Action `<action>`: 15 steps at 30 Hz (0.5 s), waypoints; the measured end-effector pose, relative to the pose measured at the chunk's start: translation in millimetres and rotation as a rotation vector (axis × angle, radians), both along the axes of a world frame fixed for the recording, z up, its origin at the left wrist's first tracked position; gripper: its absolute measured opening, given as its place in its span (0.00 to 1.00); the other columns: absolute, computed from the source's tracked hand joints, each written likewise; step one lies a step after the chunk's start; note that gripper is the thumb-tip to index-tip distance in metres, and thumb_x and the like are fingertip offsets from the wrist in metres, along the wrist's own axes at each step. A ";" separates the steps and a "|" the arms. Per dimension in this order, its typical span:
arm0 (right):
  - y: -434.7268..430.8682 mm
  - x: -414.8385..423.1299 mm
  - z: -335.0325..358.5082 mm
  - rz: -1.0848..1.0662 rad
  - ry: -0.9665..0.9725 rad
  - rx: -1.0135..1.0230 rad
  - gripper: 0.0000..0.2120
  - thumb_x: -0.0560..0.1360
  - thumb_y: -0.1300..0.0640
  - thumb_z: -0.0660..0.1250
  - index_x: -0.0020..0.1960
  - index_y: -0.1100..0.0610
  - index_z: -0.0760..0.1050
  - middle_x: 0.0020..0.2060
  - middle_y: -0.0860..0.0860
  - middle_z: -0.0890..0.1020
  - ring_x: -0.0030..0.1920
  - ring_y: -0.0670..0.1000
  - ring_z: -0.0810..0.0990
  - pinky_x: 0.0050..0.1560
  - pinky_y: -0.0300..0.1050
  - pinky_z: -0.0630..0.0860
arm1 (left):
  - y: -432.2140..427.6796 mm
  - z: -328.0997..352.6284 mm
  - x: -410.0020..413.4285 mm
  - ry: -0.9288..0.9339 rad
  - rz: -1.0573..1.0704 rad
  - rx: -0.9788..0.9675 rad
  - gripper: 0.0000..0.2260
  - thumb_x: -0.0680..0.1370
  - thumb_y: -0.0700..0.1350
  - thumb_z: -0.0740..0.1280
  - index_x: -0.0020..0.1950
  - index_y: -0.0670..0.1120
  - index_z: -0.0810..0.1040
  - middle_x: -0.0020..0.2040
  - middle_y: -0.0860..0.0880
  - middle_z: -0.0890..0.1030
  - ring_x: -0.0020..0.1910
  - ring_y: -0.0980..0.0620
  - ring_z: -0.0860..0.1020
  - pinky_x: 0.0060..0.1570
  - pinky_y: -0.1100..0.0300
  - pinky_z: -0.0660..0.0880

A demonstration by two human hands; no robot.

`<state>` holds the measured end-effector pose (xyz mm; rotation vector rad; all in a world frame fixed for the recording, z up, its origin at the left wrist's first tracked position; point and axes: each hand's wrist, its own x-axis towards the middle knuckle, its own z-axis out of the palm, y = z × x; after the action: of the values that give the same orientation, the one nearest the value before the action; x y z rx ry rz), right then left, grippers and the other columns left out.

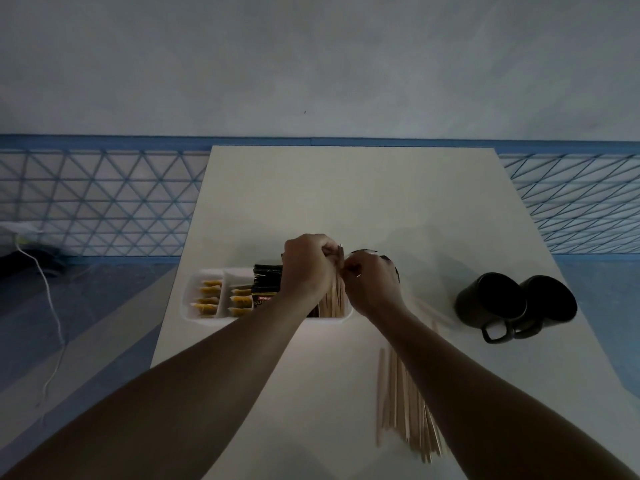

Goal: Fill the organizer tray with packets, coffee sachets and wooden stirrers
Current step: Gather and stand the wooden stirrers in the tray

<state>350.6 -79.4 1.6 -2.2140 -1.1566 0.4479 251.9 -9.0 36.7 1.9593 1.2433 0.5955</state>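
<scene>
A white organizer tray [189,299] sits on the white table [346,202]. Its two left compartments hold yellow packets [210,296]. Black coffee sachets [266,282] stand in the compartment beside them. In the right compartment stands a bundle of wooden stirrers [333,299]. My left hand [308,268] grips the tops of these stirrers from above. My right hand [372,284] meets it at the bundle's top and pinches the stirrer ends. More loose wooden stirrers [401,400] lie on the table under my right forearm.
Two black mugs [512,303] lie on their sides at the right of the table. A dark round object [367,252] shows behind my right hand. A blue wire fence runs behind the table, and a white cable [52,306] lies on the floor at left.
</scene>
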 end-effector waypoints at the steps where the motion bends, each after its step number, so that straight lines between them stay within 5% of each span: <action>1: -1.0 0.0 -0.3 -0.007 0.019 0.002 0.08 0.72 0.64 0.67 0.42 0.56 0.84 0.37 0.47 0.84 0.34 0.43 0.76 0.31 0.27 0.66 | -0.1 0.4 -0.4 0.005 0.008 0.006 0.04 0.73 0.38 0.73 0.46 0.44 0.85 0.41 0.49 0.85 0.40 0.55 0.82 0.43 0.68 0.75; 5: -7.3 1.3 3.6 -0.027 0.054 -0.001 0.06 0.72 0.63 0.68 0.44 0.56 0.84 0.39 0.48 0.85 0.38 0.45 0.79 0.34 0.25 0.66 | -0.6 3.3 -2.3 0.026 0.033 0.027 0.06 0.73 0.38 0.72 0.49 0.43 0.84 0.42 0.48 0.84 0.41 0.55 0.81 0.45 0.65 0.75; 8: -14.2 4.6 10.8 -0.067 0.054 0.014 0.04 0.72 0.61 0.69 0.45 0.58 0.84 0.41 0.52 0.85 0.42 0.53 0.82 0.42 0.42 0.76 | -4.3 8.0 -3.6 0.024 0.032 0.047 0.06 0.74 0.38 0.72 0.50 0.43 0.84 0.43 0.48 0.84 0.42 0.54 0.81 0.44 0.68 0.73; 12: -31.6 16.7 16.9 -0.089 0.050 -0.037 0.09 0.73 0.59 0.71 0.53 0.57 0.83 0.49 0.56 0.85 0.49 0.57 0.82 0.50 0.51 0.80 | -15.3 13.4 -3.5 -0.008 -0.001 0.056 0.04 0.75 0.40 0.71 0.49 0.44 0.84 0.43 0.50 0.85 0.40 0.58 0.80 0.36 0.78 0.68; 15: -54.0 28.1 16.6 -0.109 0.061 -0.046 0.10 0.74 0.58 0.71 0.56 0.57 0.82 0.52 0.55 0.84 0.49 0.54 0.81 0.41 0.39 0.77 | -31.2 13.1 0.1 -0.023 -0.056 0.028 0.05 0.74 0.41 0.71 0.49 0.43 0.84 0.44 0.50 0.85 0.41 0.57 0.81 0.35 0.78 0.71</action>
<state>378.7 -133.4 18.2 -2.2733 -0.9980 0.4970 252.0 -40.2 49.8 1.9984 1.1685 0.6087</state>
